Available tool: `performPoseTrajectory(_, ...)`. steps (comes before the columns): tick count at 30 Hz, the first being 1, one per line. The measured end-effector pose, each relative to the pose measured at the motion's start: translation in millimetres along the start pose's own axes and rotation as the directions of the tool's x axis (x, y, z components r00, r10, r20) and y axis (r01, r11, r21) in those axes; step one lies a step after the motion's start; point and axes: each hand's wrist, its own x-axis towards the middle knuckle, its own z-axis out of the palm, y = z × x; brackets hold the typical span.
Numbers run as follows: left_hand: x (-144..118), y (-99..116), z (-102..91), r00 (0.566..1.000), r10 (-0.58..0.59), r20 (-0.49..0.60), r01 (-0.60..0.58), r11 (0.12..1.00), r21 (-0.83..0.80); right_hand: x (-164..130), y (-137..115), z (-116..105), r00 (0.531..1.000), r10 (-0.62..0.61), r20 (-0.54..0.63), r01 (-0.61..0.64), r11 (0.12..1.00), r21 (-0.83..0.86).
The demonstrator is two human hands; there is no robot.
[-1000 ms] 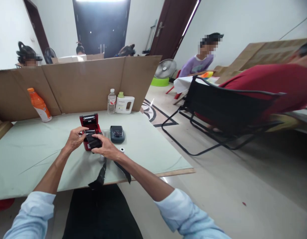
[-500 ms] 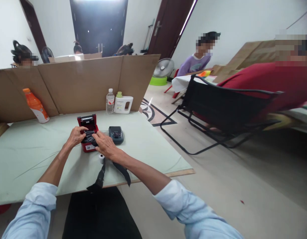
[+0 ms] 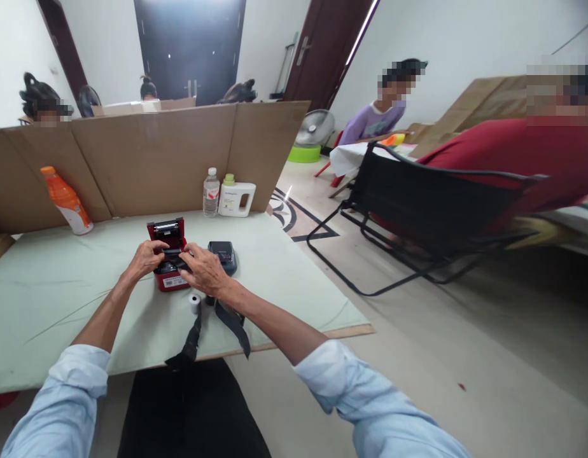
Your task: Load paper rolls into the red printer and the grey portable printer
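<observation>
While both hands meet — left hand (image 3: 144,259), right hand (image 3: 205,270), red printer (image 3: 168,257), seemingly gripped.

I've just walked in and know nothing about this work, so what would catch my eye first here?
Probably the two hands meeting at mid-table: the left hand and right hand both press on a small red printer with its lid open, and a black strap trails off the table edge. Next, the orange bottle at far left leans against the cardboard screen.
</observation>
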Motion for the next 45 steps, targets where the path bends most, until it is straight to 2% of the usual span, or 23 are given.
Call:
performPoseTrajectory(4,0,-1,-0.6,1.000,0.020,0.005,-0.020,1.000,-0.006,2,3,1,0.998,-0.011,-0.058,0.014,0.999,0.042)
performPoseTrajectory(14,2,6,-2.8,0.999,0.016,0.039,-0.018,0.998,0.056,3,7,1,0.999,-0.006,-0.041,0.004,0.998,-0.070)
performPoseTrajectory(19,5,9,-1.5,0.999,0.014,0.053,-0.018,0.997,0.074,2,10,3,0.998,-0.019,-0.059,0.015,0.998,-0.058)
performPoseTrajectory(29,7,9,-3.6,0.997,0.029,0.074,-0.035,0.996,0.085,7,23,7,0.994,-0.104,0.020,0.104,0.994,0.019)
performPoseTrajectory(36,7,5,-0.6,0.998,0.061,-0.003,-0.061,0.996,0.071,8,23,7,0.990,-0.133,0.054,0.133,0.991,-0.002)
performPoseTrajectory(42,7,11,-7.7,0.993,0.031,0.110,-0.036,0.998,0.049,7,16,3,0.988,-0.136,0.069,0.138,0.990,-0.025)
performPoseTrajectory(45,4,16,-14.0,0.994,0.000,0.110,-0.004,0.999,0.032,5,12,5,0.985,-0.155,0.071,0.156,0.987,-0.022)
